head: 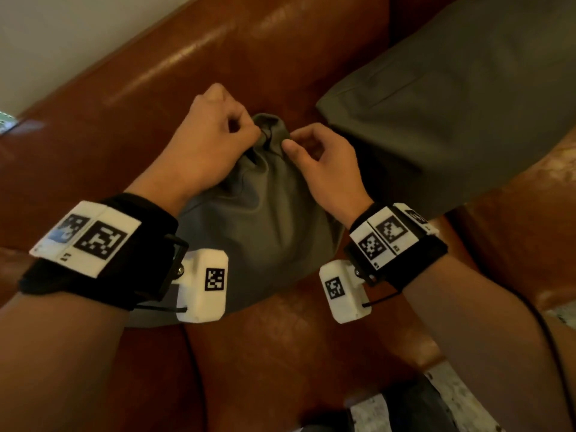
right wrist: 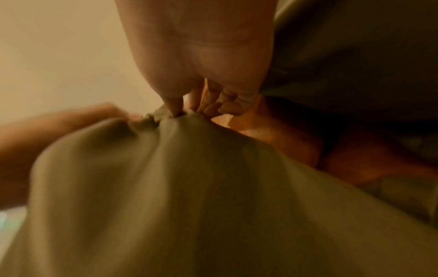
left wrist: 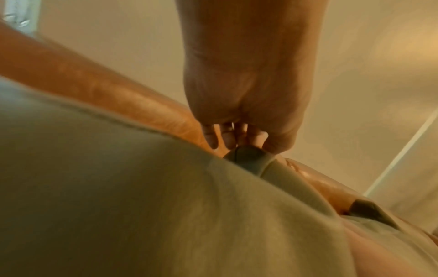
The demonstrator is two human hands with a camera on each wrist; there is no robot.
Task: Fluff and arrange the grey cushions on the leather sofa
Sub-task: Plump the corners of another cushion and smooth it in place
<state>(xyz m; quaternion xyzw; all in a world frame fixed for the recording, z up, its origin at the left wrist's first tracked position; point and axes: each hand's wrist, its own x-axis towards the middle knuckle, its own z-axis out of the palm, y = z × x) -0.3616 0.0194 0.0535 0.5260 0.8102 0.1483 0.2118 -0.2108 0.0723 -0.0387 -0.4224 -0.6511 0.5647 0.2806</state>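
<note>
The sofa (head: 193, 67), brown leather, fills the head view, its back running from 9 o'clock up to 12; a big cushion (head: 452, 113), grey, lies on it at 2 o'clock, just beside the hands; a small cushion (head: 258, 222) sits at the centre on the seat, its top corner gathered into a bunch pointing to 12 o'clock; the left hand (head: 205, 141) pinches that bunch from 10 o'clock, fingers curled; the right hand (head: 324, 163) pinches it from 2 o'clock between thumb and forefinger, the other fingers loosely bent; both wrists carry black bands with white tags.
</note>
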